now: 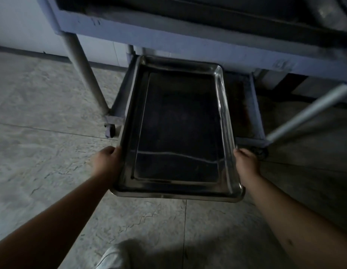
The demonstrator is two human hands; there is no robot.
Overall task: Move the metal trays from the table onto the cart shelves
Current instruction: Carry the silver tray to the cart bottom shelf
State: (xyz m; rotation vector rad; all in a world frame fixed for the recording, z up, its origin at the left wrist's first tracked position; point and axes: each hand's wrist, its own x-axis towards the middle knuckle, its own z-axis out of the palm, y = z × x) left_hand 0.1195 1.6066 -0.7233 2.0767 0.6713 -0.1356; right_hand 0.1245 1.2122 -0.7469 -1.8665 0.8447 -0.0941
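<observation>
A shiny rectangular metal tray point(178, 129) fills the middle of the view, its far end over the cart's bottom shelf point(246, 105) and its near end out over the floor. My left hand point(107, 160) grips the tray's left rim near the front corner. My right hand point(246, 162) holds the right rim opposite. The tray is empty. Above it runs the cart's upper shelf point(168, 33), with another metal tray point(331, 14) partly seen at the top right.
The cart's round legs point(83, 70) point(304, 113) stand left and right of the tray, with castor wheels point(110, 131) at the bottom. Pale tiled floor point(42, 123) surrounds the cart. A white shoe point(112, 257) shows at the lower edge.
</observation>
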